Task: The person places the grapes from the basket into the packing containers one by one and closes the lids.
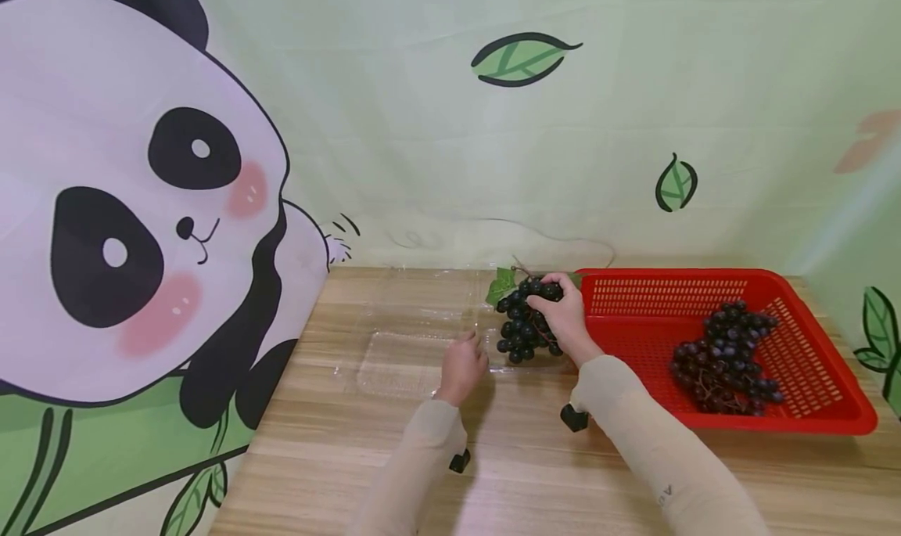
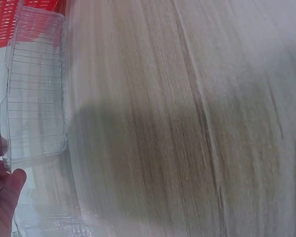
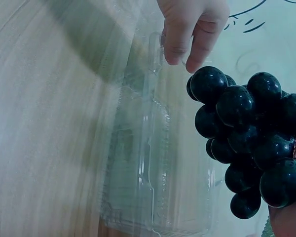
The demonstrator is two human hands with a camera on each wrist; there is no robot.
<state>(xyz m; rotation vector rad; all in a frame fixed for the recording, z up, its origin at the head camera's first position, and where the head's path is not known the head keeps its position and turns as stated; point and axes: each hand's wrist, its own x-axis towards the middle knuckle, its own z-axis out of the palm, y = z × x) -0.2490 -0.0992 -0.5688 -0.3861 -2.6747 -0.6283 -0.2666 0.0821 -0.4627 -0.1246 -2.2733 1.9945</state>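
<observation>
A bunch of dark grapes (image 1: pixel 521 329), with a green leaf (image 1: pixel 501 285) and a brown stem at its top, hangs from my right hand (image 1: pixel 563 317). That hand grips the bunch from its right side, above one half of a clear plastic clamshell box (image 2: pixel 37 89). The box lies unfolded on the table. At its middle edge, my left hand (image 1: pixel 464 364) pinches the thin plastic between thumb and fingers. In the right wrist view the grapes fill the right side, just below the left hand's fingers (image 3: pixel 177 42).
A red plastic basket (image 1: pixel 809 340) stands to the right, with more dark grapes (image 1: pixel 728 356) in its right part. Behind the wooden table (image 1: pixel 521 458) hangs a pale green cloth (image 1: pixel 394 129) printed with a panda and leaves.
</observation>
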